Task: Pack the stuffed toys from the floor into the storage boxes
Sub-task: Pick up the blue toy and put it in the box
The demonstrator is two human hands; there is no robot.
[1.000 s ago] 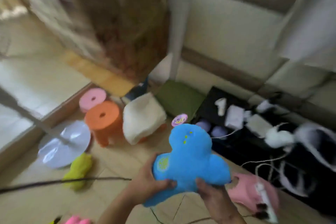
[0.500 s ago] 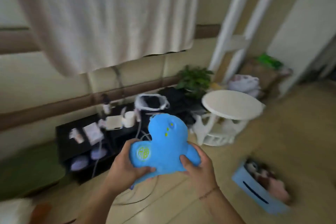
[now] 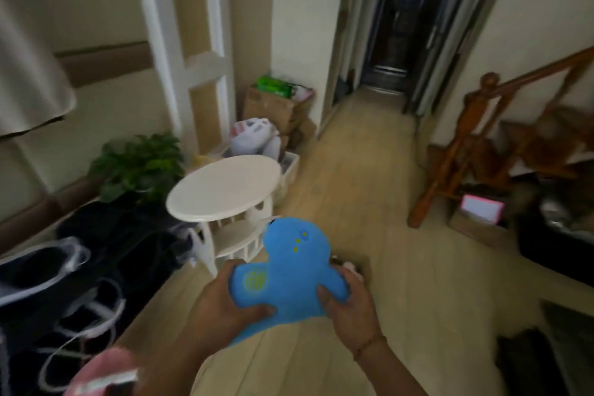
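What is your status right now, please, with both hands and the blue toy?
Left hand and right hand both gripping the blue toy, held above the floor. No storage box in clear view. White round table just ahead on the left.

The stuffed toy point(image 3: 291, 280) is bright blue, with a round yellow-green emblem on one limb and small yellow-green dots higher up. The round table point(image 3: 225, 191) is cream white. The floor point(image 3: 369, 202) is pale yellowish wood. The plant point(image 3: 138, 164) is dark green. The stair post point(image 3: 450, 151) is reddish brown. A pink-edged white box point(image 3: 480, 209) sits beside it. The cardboard boxes point(image 3: 273, 106) are brown, topped with green packaging.
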